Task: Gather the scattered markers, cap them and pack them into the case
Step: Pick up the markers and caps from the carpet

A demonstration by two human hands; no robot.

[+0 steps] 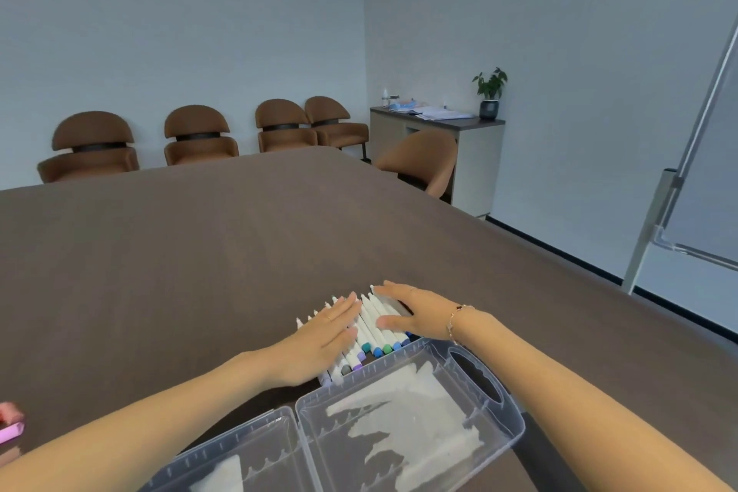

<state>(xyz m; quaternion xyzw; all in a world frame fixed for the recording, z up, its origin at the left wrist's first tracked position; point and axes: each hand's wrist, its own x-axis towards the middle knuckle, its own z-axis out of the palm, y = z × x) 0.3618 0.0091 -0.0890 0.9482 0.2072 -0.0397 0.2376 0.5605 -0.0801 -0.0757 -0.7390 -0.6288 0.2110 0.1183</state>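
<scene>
Markers (373,332) are lying capped in a row near the bench's (199,252) near edge; I am pressing them with both hands, left (323,340) and right (415,316), flat and gripping nothing. Next I am judging they need lifting into the open case (515,427).

Markers (373,332) lie side by side in a row on the table (199,252), just behind the case (399,427), which sits open at the near edge w/ two halves side by side, handle on its right end. Left hand (319,340) rests flat on the left part of the row, right hand (415,312) flat on the right part; a few markers show between them. Small object (10,427) at far left edge of table. Behind the table: chairs (199,136) along the back wall, one chair (423,160) at the table's far right corner, cabinet (471,156) behind it w/ a plant (490,94) on top at its right end. Whiteboard (703,180) stands far right.
</scene>
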